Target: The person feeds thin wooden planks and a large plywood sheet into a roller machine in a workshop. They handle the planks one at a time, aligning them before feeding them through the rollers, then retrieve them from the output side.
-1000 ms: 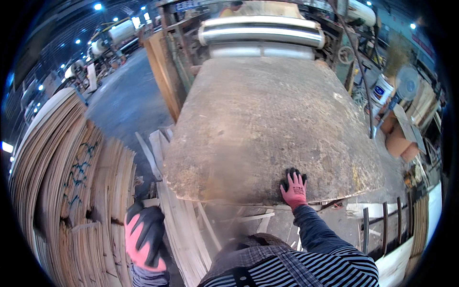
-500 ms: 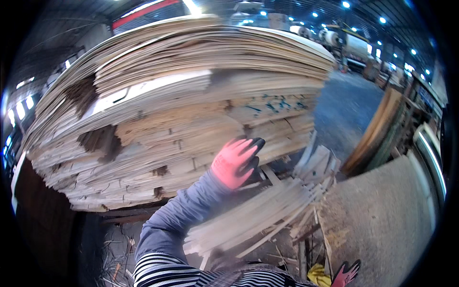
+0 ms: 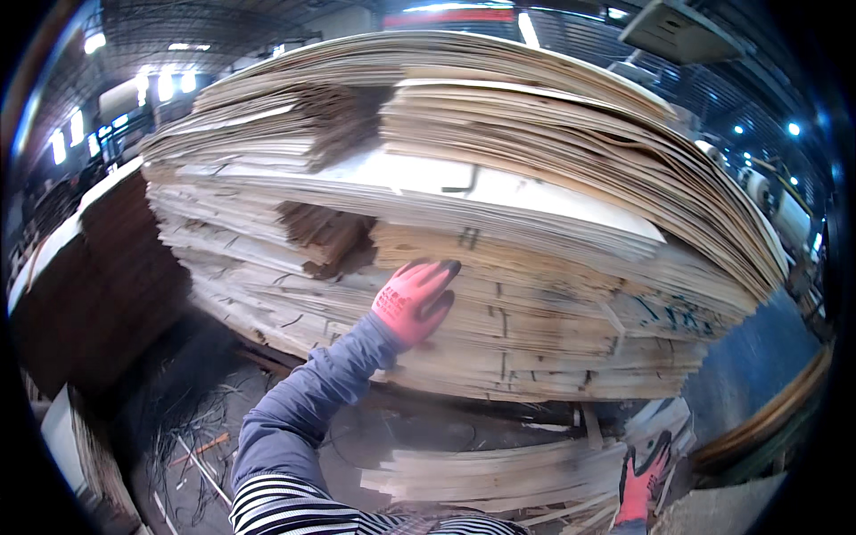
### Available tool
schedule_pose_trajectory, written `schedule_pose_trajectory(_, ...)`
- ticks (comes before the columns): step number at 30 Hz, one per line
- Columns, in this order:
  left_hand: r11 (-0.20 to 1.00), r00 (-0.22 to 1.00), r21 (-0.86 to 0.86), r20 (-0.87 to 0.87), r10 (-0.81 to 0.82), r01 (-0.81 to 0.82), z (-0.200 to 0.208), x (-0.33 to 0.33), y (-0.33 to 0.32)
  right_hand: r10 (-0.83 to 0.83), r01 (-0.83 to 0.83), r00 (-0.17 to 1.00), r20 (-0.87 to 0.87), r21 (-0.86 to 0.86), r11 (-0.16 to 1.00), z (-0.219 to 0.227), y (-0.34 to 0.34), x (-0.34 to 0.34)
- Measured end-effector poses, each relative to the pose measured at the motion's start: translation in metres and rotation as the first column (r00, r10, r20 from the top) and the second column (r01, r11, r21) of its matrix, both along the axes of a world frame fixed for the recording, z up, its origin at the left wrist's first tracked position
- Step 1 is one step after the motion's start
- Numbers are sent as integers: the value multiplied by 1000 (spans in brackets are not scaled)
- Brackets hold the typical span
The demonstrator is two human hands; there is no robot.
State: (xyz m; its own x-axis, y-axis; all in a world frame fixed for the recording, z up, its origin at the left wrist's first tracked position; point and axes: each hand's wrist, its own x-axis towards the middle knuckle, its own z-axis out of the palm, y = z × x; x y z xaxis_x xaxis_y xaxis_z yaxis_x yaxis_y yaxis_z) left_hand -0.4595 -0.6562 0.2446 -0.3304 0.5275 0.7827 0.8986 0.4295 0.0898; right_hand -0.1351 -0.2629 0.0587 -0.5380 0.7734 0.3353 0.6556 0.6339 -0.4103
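My left hand (image 3: 412,303), in a pink work glove with black fingertips, is raised before a tall stack of thin wood veneer sheets (image 3: 553,303). Its fingers are stretched forward with nothing in them; whether they touch the sheets I cannot tell. Low on the right is my right hand (image 3: 640,486), gloved the same way, its fingers spread and holding nothing. It is over the right end of a pile of loose pale veneer strips (image 3: 481,477). The stack's layers have ragged edges, with dark gaps on the left side.
Another dark stack (image 3: 98,276) stands at the left, with a leaning bundle of sheets (image 3: 85,455) below it. Thin scraps (image 3: 205,455) litter the floor. At the right lie curved boards (image 3: 767,415) and a brown board (image 3: 722,508) near my right hand.
The view has swung left, so the stack and strips appear farther right. My right hand has risen farther into view, over the strips. My left hand remains raised in front of the stack.
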Motion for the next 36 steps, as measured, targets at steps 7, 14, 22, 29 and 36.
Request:
schedule_pose_trajectory(7, 978, 978, 19, 29, 209, -209, -27, 1, -90, 561, -504, 821, -105, 329, 799, 66, -42, -147)
schedule_pose_trajectory(14, 878, 868, -169, 156, 472, -447, -78, 56, -198, 776, -686, 618, -125, 398, 610, 116, -132, -228)
schedule_pose_trajectory(22, 811, 812, 50, 65, 580, -583, -59, 29, -299, 918, -641, 394, -34, 706, 301, 211, -202, -272)
schedule_pose_trajectory(29, 815, 790, 127, -203, 579, -565, 2, -106, -428, 954, -320, 298, 43, 946, 57, 364, -392, -391)
schedule_pose_trajectory(36, 811, 680, 354, -444, 584, -465, 136, -291, -463, 800, -244, 594, 88, 967, 75, 485, -600, -567)
